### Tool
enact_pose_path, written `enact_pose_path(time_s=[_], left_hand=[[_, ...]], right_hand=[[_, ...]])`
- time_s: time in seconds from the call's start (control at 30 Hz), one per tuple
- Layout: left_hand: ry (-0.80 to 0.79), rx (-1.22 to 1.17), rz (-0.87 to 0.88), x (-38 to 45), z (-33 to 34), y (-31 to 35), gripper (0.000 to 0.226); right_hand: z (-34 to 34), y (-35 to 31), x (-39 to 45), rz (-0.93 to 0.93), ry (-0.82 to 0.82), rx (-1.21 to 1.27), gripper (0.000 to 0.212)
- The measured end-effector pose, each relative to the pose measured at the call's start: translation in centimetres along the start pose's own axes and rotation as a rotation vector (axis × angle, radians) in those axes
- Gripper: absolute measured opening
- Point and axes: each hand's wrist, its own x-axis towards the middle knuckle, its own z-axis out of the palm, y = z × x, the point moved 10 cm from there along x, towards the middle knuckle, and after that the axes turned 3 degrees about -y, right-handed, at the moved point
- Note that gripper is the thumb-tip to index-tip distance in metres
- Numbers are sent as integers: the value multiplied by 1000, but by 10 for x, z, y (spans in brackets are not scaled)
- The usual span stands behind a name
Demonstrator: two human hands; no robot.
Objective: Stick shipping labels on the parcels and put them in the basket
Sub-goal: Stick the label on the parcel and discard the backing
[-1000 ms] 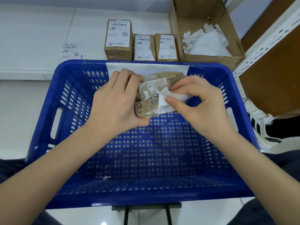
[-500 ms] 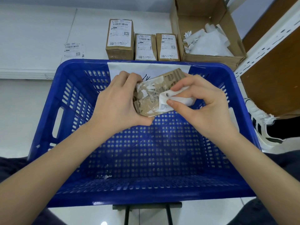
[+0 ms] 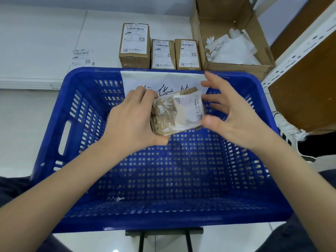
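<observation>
My left hand [image 3: 131,120] grips a small brown cardboard parcel [image 3: 163,122] above the blue plastic basket [image 3: 54,124]. A white shipping label [image 3: 190,110] lies partly stuck on the parcel's right side, next to torn remains of older labels. My right hand [image 3: 231,113] hovers just right of the parcel with fingers spread, its thumb near the label's lower edge. Three labelled brown parcels [image 3: 135,45] [image 3: 162,54] [image 3: 188,54] stand in a row on the floor behind the basket. A loose shipping label [image 3: 82,57] lies on the floor to their left.
An open cardboard box [image 3: 236,67] holding crumpled white backing paper [image 3: 232,50] stands at the back right. A white sheet with handwriting [image 3: 141,80] hangs on the basket's far wall. A metal shelf upright [image 3: 298,46] and a sneaker [image 3: 289,131] are at the right.
My right hand has let go of the white label and opened, moving to the right. The label now lies on the parcel. The left hand has tilted the parcel slightly.
</observation>
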Motion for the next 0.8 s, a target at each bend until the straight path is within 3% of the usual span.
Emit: enact_pose_path(time_s=[0.1, 0.17, 0.8], left_hand=[[2, -24, -88, 3, -5, -8, 85], [26, -33, -121, 2, -10, -10, 83], [112, 76, -104, -4, -14, 0, 78]], right_hand=[[-1, 7, -2, 99, 88, -47, 52], [1, 11, -2, 130, 123, -101, 38], [-4, 18, -14, 165, 469, -161, 25]])
